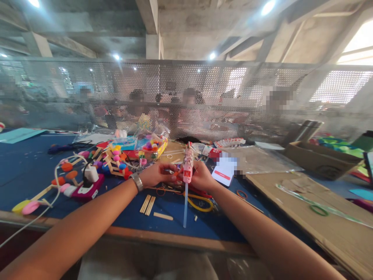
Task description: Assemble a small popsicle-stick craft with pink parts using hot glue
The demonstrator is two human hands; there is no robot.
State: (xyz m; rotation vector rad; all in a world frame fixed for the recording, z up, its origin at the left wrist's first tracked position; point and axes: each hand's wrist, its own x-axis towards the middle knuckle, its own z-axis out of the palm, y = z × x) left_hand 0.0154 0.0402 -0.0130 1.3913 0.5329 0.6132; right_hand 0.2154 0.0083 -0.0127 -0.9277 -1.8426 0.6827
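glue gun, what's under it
Blue tabletop and a yellow loop show beside the glue stick jutting from the pink glue gun; anything under its body and the right hand is covered.

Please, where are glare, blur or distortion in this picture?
Head view: glare surrounds the upper-right ceiling lamp; the mesh screen looks hazy; blocky pixels hide part of the phone; the left forearm seems stretched toward the corner.
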